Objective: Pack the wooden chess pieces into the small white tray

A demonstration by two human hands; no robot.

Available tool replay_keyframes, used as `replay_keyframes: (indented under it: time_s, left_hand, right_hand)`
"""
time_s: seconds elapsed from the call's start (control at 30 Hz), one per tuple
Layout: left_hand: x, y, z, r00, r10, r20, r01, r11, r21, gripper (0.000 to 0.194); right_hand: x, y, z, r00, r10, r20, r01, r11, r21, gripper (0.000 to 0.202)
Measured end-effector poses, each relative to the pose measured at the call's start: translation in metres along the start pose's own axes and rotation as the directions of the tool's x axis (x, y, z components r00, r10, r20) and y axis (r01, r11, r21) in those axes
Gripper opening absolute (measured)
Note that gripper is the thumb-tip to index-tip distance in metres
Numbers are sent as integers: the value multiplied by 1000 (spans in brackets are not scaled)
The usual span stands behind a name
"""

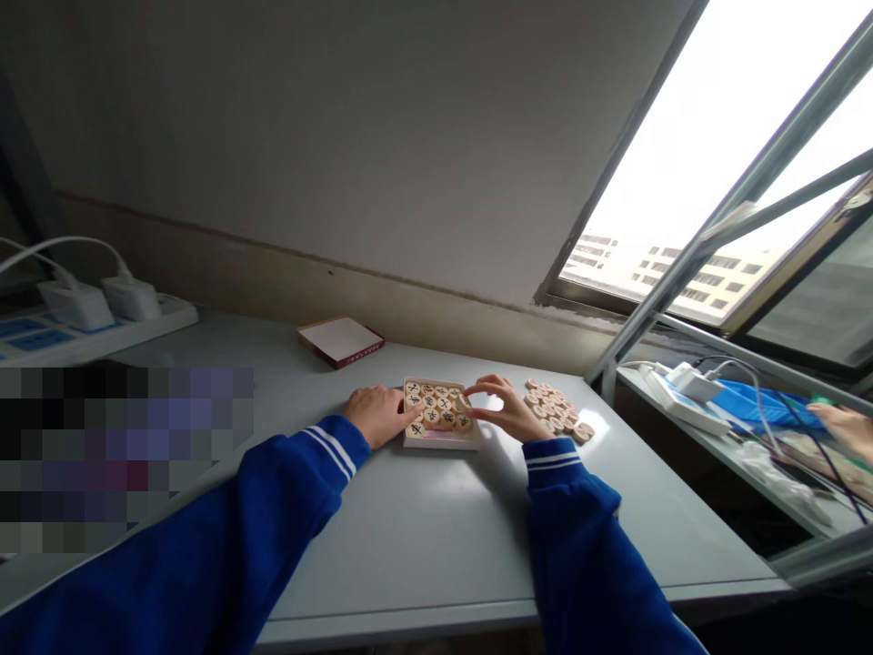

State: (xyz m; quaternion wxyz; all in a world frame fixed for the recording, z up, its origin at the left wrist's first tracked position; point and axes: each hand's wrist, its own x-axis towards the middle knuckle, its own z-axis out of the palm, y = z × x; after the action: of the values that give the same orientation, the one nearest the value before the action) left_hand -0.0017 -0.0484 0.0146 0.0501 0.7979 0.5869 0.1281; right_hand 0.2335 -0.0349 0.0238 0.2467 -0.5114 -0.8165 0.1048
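Observation:
A shallow open box lies on the table with rows of round wooden xiangqi pieces in it, characters facing up. My left hand grips the box's left side, its thumb reaching over the rim toward the pieces. At the opposite side, the thumb and index finger of my right hand close around a xiangqi piece at the box's right edge. Just beyond that hand, a cluster of loose xiangqi pieces is spread on the table. Part of the cluster is hidden behind my right hand.
A red-edged box lid lies inside-up near the wall. White power strips stand at left and on a side shelf at right. Metal bars rise by the window. Another person's hand shows at far right.

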Motion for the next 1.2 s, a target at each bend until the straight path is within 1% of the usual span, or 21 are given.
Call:
replay_keyframes:
  time_s: [0.07,0.13,0.2,0.27,0.37,0.43,0.5,0.53,0.63,0.73,0.8,0.9,0.97,1.03,1.07,1.13,1.2]
  left_hand:
    - [0,0,0,1000,-1,-2,1,1000,4,53]
    - [0,-1,1,1000,0,0,0,1000,8,54]
    - [0,-1,1,1000,6,1,-6,1000,6,54]
    - [0,-1,1,1000,10,-1,-10,1000,2,55]
    - [0,-1,1,1000,3,8,-3,1000,5,54]
    - [0,0,0,1000,-1,15,1,1000,7,54]
    - [0,0,0,1000,-5,19,5,1000,7,54]
    - [0,0,0,1000,-6,19,6,1000,7,53]
    - [0,0,0,1000,-7,13,7,1000,8,53]
    - [0,1,1,1000,-2,9,2,1000,1,53]
    - [0,0,1,1000,-5,12,5,1000,-3,54]
    - [0,0,1,1000,-18,17,18,1000,-1,54]
    - [0,0,2,1000,-17,16,17,1000,2,54]
    - [1,0,2,1000,-10,10,9,1000,13,54]
    - [1,0,2,1000,-8,11,7,1000,21,54]
    - [1,0,1,1000,-9,17,8,999,37,53]
    - [1,1,1,1000,-10,26,9,999,47,52]
  right_hand:
    - [0,-13,3,994,-65,92,63,998,31,30]
    - [-1,-21,6,983,-85,164,83,996,19,30]
    - [-2,-25,8,974,-92,208,93,996,4,31]
    - [-3,-27,10,967,-116,225,116,993,13,31]
    - [-4,-26,13,973,-136,186,134,991,21,29]
    - [-4,-26,13,986,-107,126,109,994,-12,23]
    - [-5,-27,13,992,-77,95,83,995,-62,21]
    - [-5,-28,13,993,-65,97,74,993,-89,22]
    - [-6,-34,13,987,-45,152,67,988,-138,23]
    - [-6,-38,13,981,-55,187,77,990,-114,20]
    - [-6,-38,13,987,-60,152,77,991,-112,21]
    - [-7,-35,13,993,-54,101,70,983,-167,33]
    - [-7,-35,14,988,-73,138,97,980,-177,38]
    - [-8,-35,15,976,-107,190,135,980,-144,38]
    - [-8,-35,15,974,-116,196,143,981,-130,37]
    - [-7,-29,13,983,-102,154,122,984,-133,36]
    - [-6,-17,6,996,-50,74,60,988,-140,35]
